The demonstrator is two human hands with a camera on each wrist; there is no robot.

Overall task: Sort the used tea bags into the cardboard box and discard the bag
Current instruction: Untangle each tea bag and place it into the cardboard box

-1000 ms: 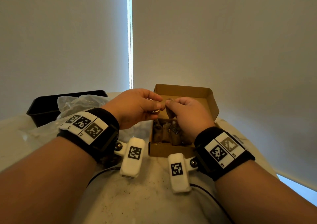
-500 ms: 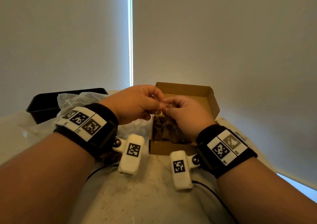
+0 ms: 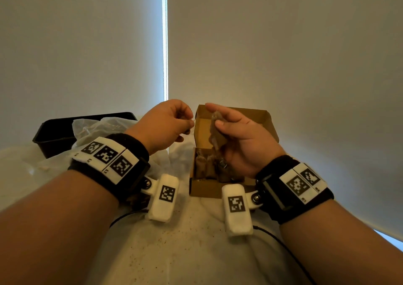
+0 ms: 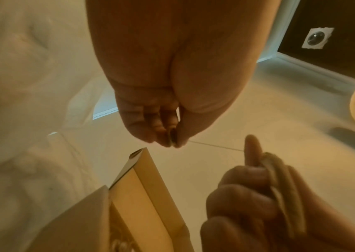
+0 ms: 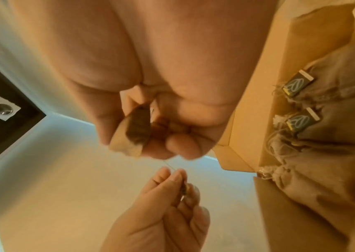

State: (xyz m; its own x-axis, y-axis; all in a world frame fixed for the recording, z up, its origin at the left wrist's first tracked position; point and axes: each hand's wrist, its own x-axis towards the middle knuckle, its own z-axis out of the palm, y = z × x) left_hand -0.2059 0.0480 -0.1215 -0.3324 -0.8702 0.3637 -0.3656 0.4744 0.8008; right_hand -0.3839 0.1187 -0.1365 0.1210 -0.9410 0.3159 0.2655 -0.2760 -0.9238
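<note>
Fingers (image 3: 185,119) of left hand (image 3: 165,125) pinching tag (image 4: 171,138), string (image 4: 215,146) taut to tea bag (image 3: 216,129) gripped in right hand (image 3: 242,140). Black bin (image 3: 54,132), plastic bag (image 3: 98,125) far left; box (image 3: 257,119) under raised hands.

Head view: dim, warm-tinted overall. Only strong light is a narrow bright vertical strip of daylight (image 3: 165,40) between two grey roller blinds (image 3: 283,44); a second pale patch shows at the lower right corner. The blinds shade from grey at the top to yellowish lower down. Speckled pale tabletop (image 3: 174,252) is evenly lit, shadows soft. Forearms at the lower edges look stretched by the wide lens.

Left wrist view: orange cast, soft throughout. Palm close to lens is blurred; brown cardboard box wall (image 4: 148,187) is slightly sharper.

Right wrist view: same orange cast, motion blur on the fingers; small printed paper tags (image 5: 297,83) are the sharpest detail. Frame edges smear.
</note>
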